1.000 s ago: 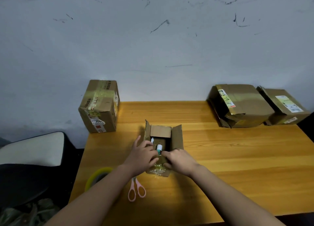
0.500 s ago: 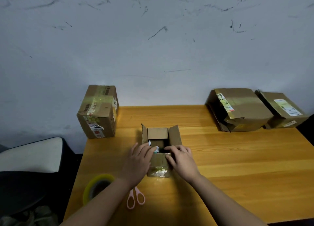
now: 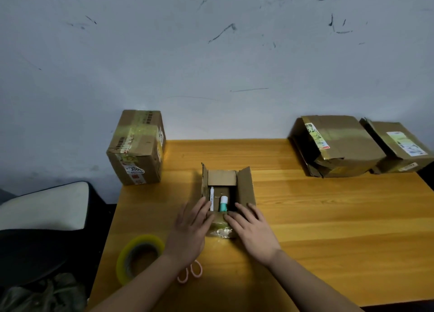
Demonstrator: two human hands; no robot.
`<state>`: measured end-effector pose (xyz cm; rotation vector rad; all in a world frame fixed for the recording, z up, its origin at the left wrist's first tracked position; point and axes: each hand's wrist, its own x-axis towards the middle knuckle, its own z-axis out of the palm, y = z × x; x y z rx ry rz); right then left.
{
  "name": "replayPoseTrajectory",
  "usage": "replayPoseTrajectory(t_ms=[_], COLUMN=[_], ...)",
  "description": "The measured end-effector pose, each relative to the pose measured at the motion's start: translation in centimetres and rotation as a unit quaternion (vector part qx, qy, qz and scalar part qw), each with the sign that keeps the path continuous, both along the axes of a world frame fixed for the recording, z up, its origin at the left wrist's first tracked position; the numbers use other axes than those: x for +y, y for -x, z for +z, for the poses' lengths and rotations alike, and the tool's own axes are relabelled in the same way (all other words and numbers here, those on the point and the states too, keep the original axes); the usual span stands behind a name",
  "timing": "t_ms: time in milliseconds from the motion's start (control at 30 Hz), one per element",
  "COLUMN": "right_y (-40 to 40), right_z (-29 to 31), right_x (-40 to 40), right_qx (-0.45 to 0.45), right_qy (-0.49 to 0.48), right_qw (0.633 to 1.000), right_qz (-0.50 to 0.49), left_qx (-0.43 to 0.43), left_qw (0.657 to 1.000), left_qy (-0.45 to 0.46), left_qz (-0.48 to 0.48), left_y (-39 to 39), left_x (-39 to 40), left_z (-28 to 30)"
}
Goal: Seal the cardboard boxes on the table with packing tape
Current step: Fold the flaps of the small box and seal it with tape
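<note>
The left hand (image 3: 187,231) and the right hand (image 3: 252,230) are laid with fingers extended, nothing gripped, on the near flap of the small open cardboard box (image 3: 227,199) at the centre of the frame; the fingertips are pressed against the flap's edge from either side. Inside the box a white marker (image 3: 211,197) and a teal-and-white tube (image 3: 223,203) are seen lying side by side. The side flaps and far flap are still raised, so the flap-folding step is judged to be in hand, with no tape yet applied here. Next, the flaps would need to be closed flat and held while tape is fetched. The roll of packing tape (image 3: 138,257) is found at the lower left, just beside the left forearm, and pink-handled scissors (image 3: 191,273) partly beneath it. A taped box (image 3: 137,147) is placed at the table's (image 3: 328,217) left edge, two flatter boxes (image 3: 338,145) at the upper right.
</note>
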<state>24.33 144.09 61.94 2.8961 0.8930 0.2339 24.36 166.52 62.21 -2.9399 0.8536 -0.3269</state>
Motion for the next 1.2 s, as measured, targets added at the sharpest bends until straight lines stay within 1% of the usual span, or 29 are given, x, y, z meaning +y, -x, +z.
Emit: replayPoseTrajectory(t_ms=[67, 133, 167, 200, 233, 267, 300, 333, 367, 400, 433, 467, 500, 533, 600, 667, 700, 833, 1000, 1133, 1200], right_y=[-0.6, -0.8, -0.7, -0.6, -0.4, -0.2, 0.1, 0.3, 0.4, 0.5, 0.4, 0.3, 0.3, 0.2, 0.0, 0.0, 0.1, 0.5, 0.4, 0.3, 0.4], right_z=[0.7, 1.5, 1.9, 2.4, 2.7, 2.9, 2.9, 2.8, 2.7, 2.5, 2.3, 2.2, 2.1, 1.9, 1.6, 1.4, 1.4, 1.5, 1.6, 1.5, 1.5], right_x=[0.5, 0.9, 1.0, 1.0, 1.0, 1.1, 1.4, 1.7, 2.2, 2.8, 3.4, 3.8, 4.0, 4.2, 4.1, 3.7, 3.5, 3.5, 3.8, 3.8, 3.7], right_qx=[0.005, 0.000, -0.006, -0.013, -0.025, -0.039, -0.036, 0.004, 0.067, 0.124, 0.166, 0.181, 0.175, 0.163, 0.163, 0.184, 0.191, 0.206, 0.210, 0.215, 0.221], right_qy=[-0.001, -0.023, -0.051, -0.100, -0.168, -0.241, -0.313, -0.391, -0.476, -0.544, -0.579, -0.569, -0.538, -0.503, -0.435, -0.346, -0.308, -0.217, -0.144, -0.136, -0.156], right_qw=[1.000, 1.000, 0.998, 0.992, 0.978, 0.954, 0.921, 0.875, 0.814, 0.750, 0.712, 0.720, 0.755, 0.794, 0.850, 0.895, 0.910, 0.934, 0.946, 0.945, 0.940], right_qz=[-0.001, -0.016, -0.039, -0.076, -0.121, -0.172, -0.229, -0.284, -0.327, -0.354, -0.362, -0.353, -0.330, -0.300, -0.250, -0.214, -0.202, -0.196, -0.200, -0.205, -0.210], left_qx=[0.012, 0.037, 0.054, 0.068, 0.084, 0.104, 0.124, 0.146, 0.176, 0.215, 0.250, 0.268, 0.266, 0.250, 0.227, 0.222, 0.224, 0.273, 0.296, 0.307, 0.322], left_qw=[1.000, 0.998, 0.995, 0.989, 0.977, 0.962, 0.944, 0.924, 0.899, 0.867, 0.837, 0.824, 0.835, 0.860, 0.903, 0.929, 0.936, 0.943, 0.951, 0.950, 0.946], left_qy=[0.012, 0.048, 0.083, 0.133, 0.192, 0.250, 0.300, 0.342, 0.380, 0.417, 0.439, 0.442, 0.423, 0.395, 0.336, 0.276, 0.253, 0.181, 0.077, 0.026, 0.021], left_qz=[0.003, 0.008, 0.012, 0.020, 0.030, 0.043, 0.063, 0.090, 0.126, 0.171, 0.212, 0.233, 0.229, 0.204, 0.145, 0.110, 0.099, 0.066, 0.045, 0.042, 0.034], left_y=[-0.3, -0.2, -0.1, -0.1, 0.1, 0.2, 0.2, 0.0, -0.2, -0.5, -0.8, -1.1, -1.3, -1.5, -1.7, -1.9, -2.0, -2.3, -3.0, -3.4, -3.6], left_x=[-0.2, -0.4, -0.5, -0.5, -0.4, -0.4, -0.6, -1.0, -1.6, -2.3, -3.1, -3.7, -4.2, -4.4, -4.2, -3.8, -3.7, -3.2, -2.3, -2.2, -2.0], left_z=[0.2, 0.6, 0.9, 1.0, 1.0, 0.8, 0.9, 1.0, 1.5, 2.1, 2.4, 2.6, 2.7, 2.6, 2.2, 1.6, 1.5, 0.9, 1.2, 1.4, 1.7])
